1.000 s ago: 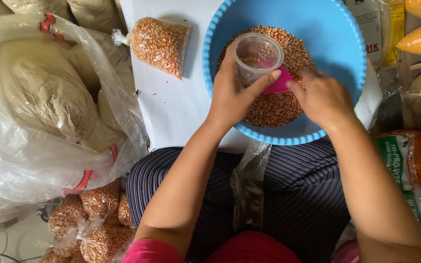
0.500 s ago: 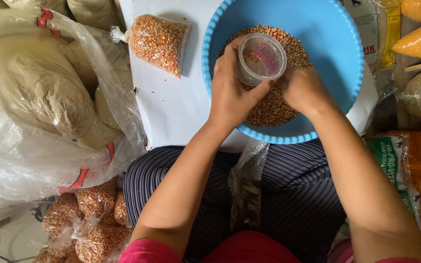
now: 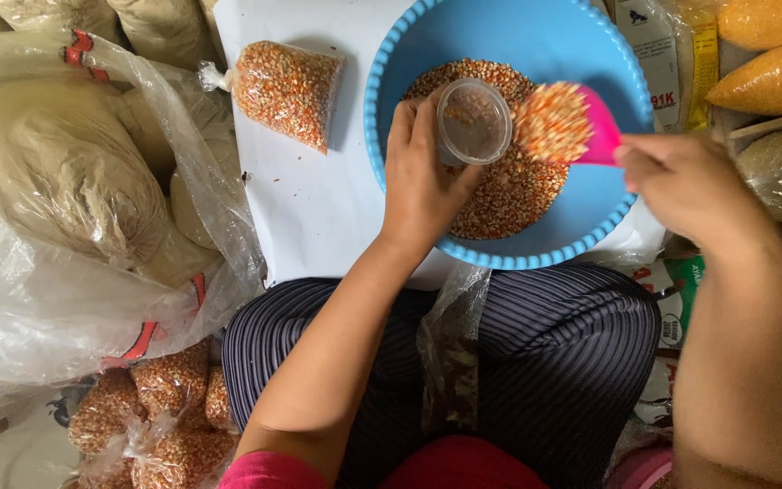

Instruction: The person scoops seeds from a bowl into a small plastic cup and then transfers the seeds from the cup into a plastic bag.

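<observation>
Right hand (image 3: pixel 681 186) now lifting pink scoop (image 3: pixel 581 122), heaped with corn, out of blue bowl (image 3: pixel 536 36); grip clamped on handle. Left hand (image 3: pixel 423 177) gripping clear cup (image 3: pixel 472 120), just beside scoop, waiting for fill.

My one camera rides on the head, looking straight down, close over the round blue plastic basin (image 3: pixel 536 41) and white tabletop (image 3: pixel 309 208).

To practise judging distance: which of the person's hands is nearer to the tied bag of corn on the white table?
Left. The left hand holds the clear cup just right of the bag. The right hand holds the pink scoop at the far side of the blue basin.
</observation>
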